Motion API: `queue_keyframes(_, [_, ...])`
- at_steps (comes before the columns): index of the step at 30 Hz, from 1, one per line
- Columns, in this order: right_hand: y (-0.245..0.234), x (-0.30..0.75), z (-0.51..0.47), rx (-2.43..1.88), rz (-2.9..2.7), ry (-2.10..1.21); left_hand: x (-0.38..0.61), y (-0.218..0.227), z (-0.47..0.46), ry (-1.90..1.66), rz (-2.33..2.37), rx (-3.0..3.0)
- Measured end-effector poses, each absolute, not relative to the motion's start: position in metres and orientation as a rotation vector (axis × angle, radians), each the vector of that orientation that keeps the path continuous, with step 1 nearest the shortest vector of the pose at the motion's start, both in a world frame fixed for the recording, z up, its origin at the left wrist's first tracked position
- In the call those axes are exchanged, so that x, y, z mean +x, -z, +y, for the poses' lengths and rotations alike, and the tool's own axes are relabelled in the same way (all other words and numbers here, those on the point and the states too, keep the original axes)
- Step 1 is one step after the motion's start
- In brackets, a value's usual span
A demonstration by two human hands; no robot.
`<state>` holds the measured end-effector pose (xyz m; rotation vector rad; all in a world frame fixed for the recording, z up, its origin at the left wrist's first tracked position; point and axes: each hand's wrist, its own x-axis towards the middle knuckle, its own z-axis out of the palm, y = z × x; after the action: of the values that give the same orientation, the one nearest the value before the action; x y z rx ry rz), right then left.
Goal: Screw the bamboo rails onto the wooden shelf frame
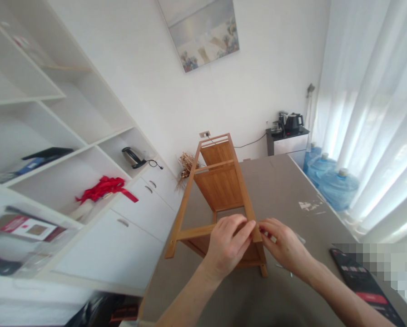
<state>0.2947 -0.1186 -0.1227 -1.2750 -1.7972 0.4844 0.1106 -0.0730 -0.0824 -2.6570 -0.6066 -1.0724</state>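
Observation:
A wooden shelf rack point(220, 186) with slatted panels stands on the grey-brown table, its near end toward me. My left hand point(228, 243) is closed round the near end of its right-hand upright, thumb and fingers against the wood. On the other side of that upright, my right hand point(283, 240) has its fingertips pinched together against the outer face. Whatever those fingertips may hold is hidden or too small to name. A few small pale bits lie on the table just below my right hand.
On the table's right edge lies a dark phone point(367, 281), with torn white scraps point(310, 206) farther back. Water bottles point(339, 184) stand beyond that edge by the curtain. White cabinets point(131, 213) line the left side; a black kettle point(294, 121) sits at the back.

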Motion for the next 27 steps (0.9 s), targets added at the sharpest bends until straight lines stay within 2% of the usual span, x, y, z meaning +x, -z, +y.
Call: queue_keyframes(27, [0.1255,0.2889,-0.1150,-1.227,-1.858,-0.362,0.1156,0.0738,-0.0717,1.129,-0.573,-2.684])
